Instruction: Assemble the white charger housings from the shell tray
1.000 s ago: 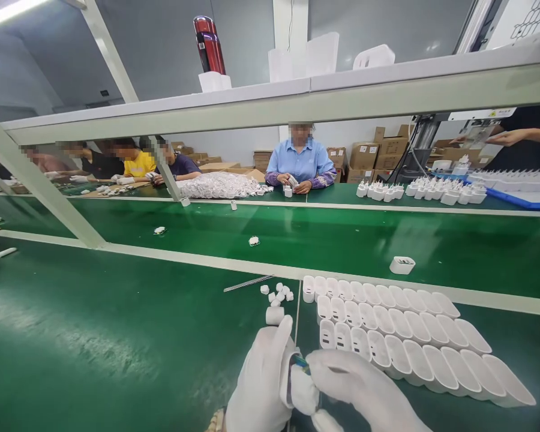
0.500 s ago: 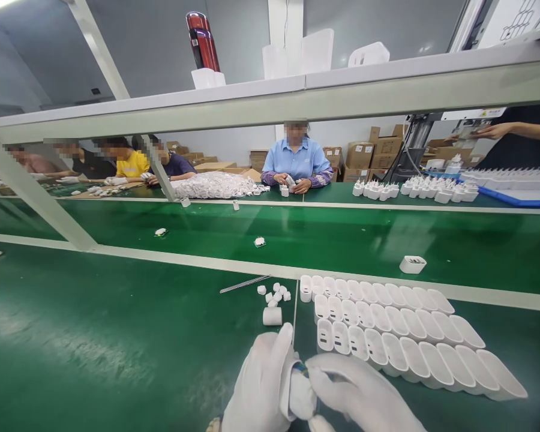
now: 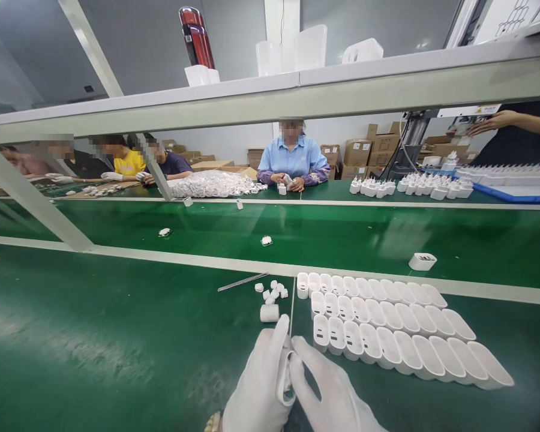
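My left hand (image 3: 258, 381), in a white glove, is wrapped round a small white plastic housing (image 3: 282, 373) just in front of me. Part of a circuit board (image 3: 290, 394) with green edges shows at its open side; the fingers hide most of both. From the right, my gloved right hand (image 3: 326, 387) brings its bent fingertips together against the housing's upper end. Close beyond my hands lie a white cylindrical roll (image 3: 269, 313) and several small white pieces (image 3: 274, 291). Rows of open white housings (image 3: 389, 345) stand to the right.
Metal tweezers (image 3: 242, 282) lie beyond the small pieces. Across the green conveyor belt (image 3: 333, 237) are circuit boards (image 3: 266, 240) and a white housing (image 3: 423, 261). A person in blue (image 3: 292, 157) works opposite, beneath a shelf beam (image 3: 270, 102). A slanted post (image 3: 40, 195) stands left.
My right hand has shifted left, its fingers now against the housing. The board and its white block, plainly visible before, are mostly hidden. Items on the belt have moved slightly right.
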Tool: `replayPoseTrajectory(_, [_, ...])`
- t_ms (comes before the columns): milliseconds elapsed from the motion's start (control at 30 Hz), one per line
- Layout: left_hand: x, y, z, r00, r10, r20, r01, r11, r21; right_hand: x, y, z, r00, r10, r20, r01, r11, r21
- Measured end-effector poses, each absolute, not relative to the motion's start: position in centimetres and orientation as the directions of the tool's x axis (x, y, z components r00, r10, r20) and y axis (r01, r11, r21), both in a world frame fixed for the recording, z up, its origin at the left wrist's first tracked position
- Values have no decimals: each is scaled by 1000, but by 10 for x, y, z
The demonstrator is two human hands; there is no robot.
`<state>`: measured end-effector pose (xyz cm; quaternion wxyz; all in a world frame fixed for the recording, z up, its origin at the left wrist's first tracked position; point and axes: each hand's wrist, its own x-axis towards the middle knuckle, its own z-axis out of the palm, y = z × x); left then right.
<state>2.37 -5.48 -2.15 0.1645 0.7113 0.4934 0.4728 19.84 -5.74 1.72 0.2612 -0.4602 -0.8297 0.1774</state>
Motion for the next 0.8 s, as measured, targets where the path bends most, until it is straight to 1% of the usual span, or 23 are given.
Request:
replayPoseTrajectory(67, [25,-54,-17,103,928,359,424,-367,828,205,-51,25,-513,808,290,611,581,-538])
replayPoseTrajectory(100, [26,-54,-13,150,942,299,380,-334,863,208,-47,31,-532,794,295,585,596,-549])
replayPoseTrajectory(167, [29,-54,-5,245,942,228,340,-304,890,215,-40,42,-533,801,273,562,576,-593])
replayPoseTrajectory(233, [33,-55,2,300,935,186,337,-287,897,218,-34,51,-552,810,201,561,538,-629])
replayPoseTrajectory(300, [37,-55,3,341,931,130,347,-253,903,219,-31,56,-581,806,116,590,515,-622])
replayPoseTrajectory(400, [39,-56,0,377,921,100,368,-248,896,218,-31,56,-591,806,27,641,490,-592])
replayPoseTrajectory(500, [37,-58,-5,345,933,98,427,-249,870,217,-33,55,-573,819,-24,648,435,-625])
replayPoseTrajectory(633, [33,-58,-7,361,932,18,531,-222,818,219,-28,54,-596,803,-14,577,416,-703])
replayPoseTrajectory(800, [33,-57,-8,420,907,-35,640,-269,720,223,-23,51,-632,775,19,550,465,-694])
